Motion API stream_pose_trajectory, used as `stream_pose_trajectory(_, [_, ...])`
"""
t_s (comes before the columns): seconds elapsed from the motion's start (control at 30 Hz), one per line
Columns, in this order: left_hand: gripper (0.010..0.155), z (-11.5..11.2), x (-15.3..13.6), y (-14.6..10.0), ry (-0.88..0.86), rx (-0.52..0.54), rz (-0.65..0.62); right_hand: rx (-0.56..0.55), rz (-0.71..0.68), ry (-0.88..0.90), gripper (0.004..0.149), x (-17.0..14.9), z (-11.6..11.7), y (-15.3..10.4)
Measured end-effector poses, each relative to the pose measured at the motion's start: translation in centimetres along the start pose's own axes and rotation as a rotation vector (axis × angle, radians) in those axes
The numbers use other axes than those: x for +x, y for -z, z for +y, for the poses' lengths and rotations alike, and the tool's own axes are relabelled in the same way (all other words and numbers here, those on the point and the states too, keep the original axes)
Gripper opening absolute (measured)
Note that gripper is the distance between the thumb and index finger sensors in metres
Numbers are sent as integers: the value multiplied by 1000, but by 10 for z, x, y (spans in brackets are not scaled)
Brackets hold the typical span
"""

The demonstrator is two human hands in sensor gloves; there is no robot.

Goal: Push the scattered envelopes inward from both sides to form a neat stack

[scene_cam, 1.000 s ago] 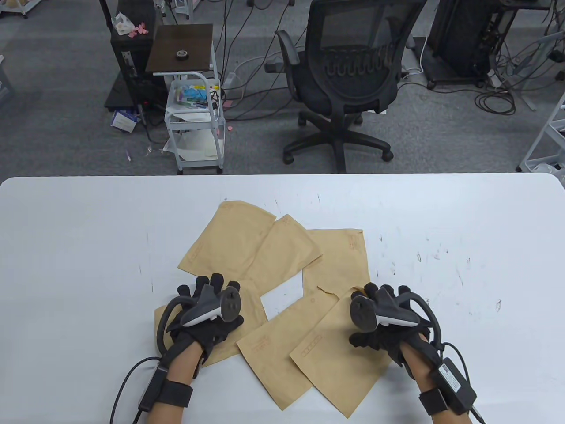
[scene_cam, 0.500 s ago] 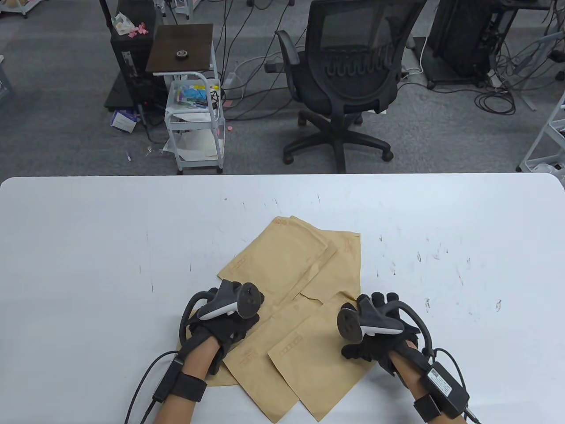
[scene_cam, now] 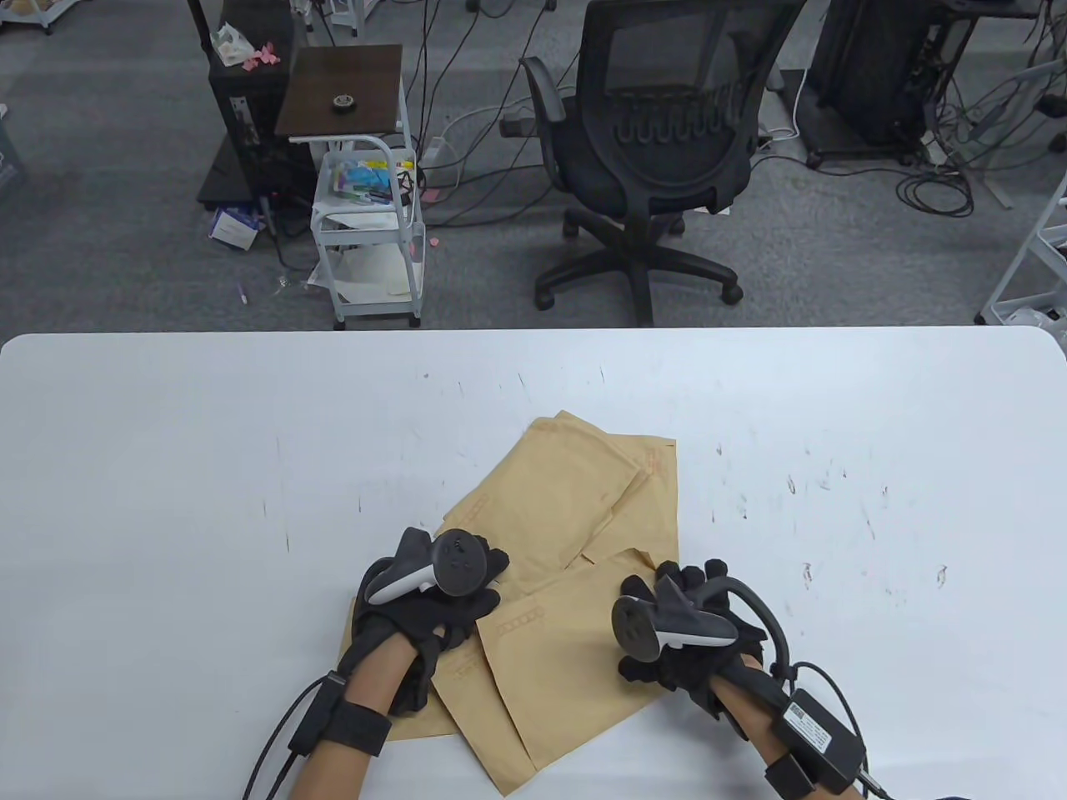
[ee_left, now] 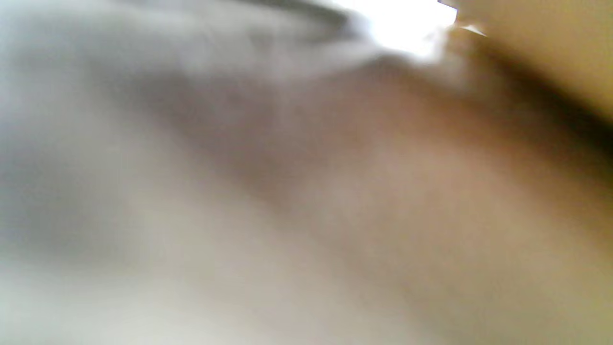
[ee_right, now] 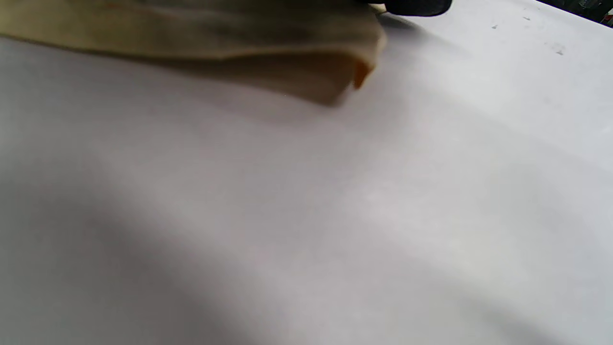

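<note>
Several brown paper envelopes (scene_cam: 575, 500) lie overlapped in a loose pile on the white table (scene_cam: 167, 467), near its front middle. My left hand (scene_cam: 433, 608) rests flat on the pile's left side. My right hand (scene_cam: 692, 633) rests on the pile's right edge. Both palms face down with fingers on the paper. The left wrist view is a blur of brown envelope (ee_left: 541, 43) and table. The right wrist view shows an envelope edge (ee_right: 268, 33) lifted slightly off the table, with one gloved fingertip (ee_right: 412, 7) at the top.
The table's far edge (scene_cam: 533, 333) runs across the middle of the table view. Behind it stand a black office chair (scene_cam: 658, 142), a white cart (scene_cam: 367, 225) and cables on the floor. Small scuff marks (scene_cam: 825, 483) dot the table's right side.
Both hands have slid inward toward each other. The envelopes, spread wide a second ago with a bare gap in the middle, are now bunched into a tighter overlapping pile.
</note>
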State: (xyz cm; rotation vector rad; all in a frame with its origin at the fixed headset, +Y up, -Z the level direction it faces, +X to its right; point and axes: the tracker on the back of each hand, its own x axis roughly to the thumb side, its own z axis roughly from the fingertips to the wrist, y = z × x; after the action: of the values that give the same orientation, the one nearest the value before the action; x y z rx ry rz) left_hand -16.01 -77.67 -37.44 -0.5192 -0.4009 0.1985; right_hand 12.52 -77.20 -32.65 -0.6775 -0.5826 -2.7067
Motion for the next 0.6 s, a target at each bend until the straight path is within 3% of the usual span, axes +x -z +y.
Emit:
stream_pose_trajectory(0.1, [71,11,-6,-15,-69,-1,34,2,-14,77,95,-17,-5,-9])
stream_pose_trajectory(0.17, [78,7,-8,-18,-116,-60,118,54,-40,129,96,-24,-1,-12])
stream_pose_trajectory(0.3, [75,-13,-5,-1,22,-105,126,110,-31,32,98,-6,8,-4])
stream_pose_trajectory(0.4, [73,-3,4,-7,102,-28,124,30,6,-69,97,18,1,1])
stream_pose_trajectory(0.53, [70,13,-2,-20,-87,-44,115,33,32,-126,97,35,-2,-1])
stream_pose_trajectory(0.6, [70,27,-6,-33,-93,50,118,40,33,-90,95,32,-10,-6])
